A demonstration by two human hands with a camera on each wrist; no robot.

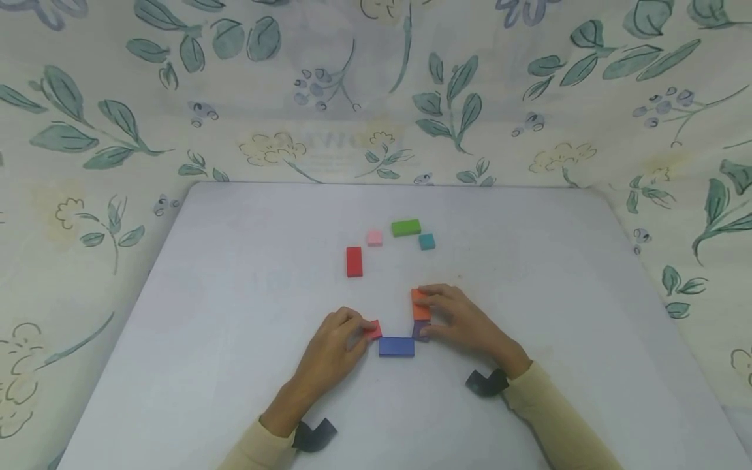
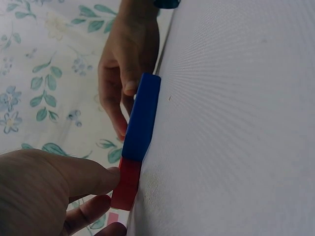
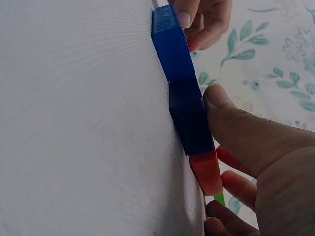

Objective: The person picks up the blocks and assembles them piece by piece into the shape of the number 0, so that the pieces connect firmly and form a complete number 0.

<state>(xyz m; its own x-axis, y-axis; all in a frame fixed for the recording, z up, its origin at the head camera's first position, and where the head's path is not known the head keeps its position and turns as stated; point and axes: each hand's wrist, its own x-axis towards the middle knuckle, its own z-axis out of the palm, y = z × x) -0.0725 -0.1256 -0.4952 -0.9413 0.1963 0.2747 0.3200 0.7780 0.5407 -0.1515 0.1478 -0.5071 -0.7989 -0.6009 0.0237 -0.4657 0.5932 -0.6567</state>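
Note:
My left hand (image 1: 333, 344) pinches a small red block (image 1: 373, 330) between thumb and fingers, at the left end of a long blue block (image 1: 396, 347). In the left wrist view the red block (image 2: 127, 184) meets the end of the blue block (image 2: 142, 115). With its thumb at a small dark purple block (image 1: 420, 330) and fingers over an orange block (image 1: 420, 303), my right hand (image 1: 464, 320) grips this pair. The orange block lies end-on behind the purple one, which touches the blue block's right corner. Fingers hide part of both.
Farther back on the white table (image 1: 247, 274) lie a long red block (image 1: 354, 262), a small pink block (image 1: 374, 238), a long green block (image 1: 406, 228) and a small teal block (image 1: 427, 241). Floral cloth (image 1: 352, 143) surrounds the table.

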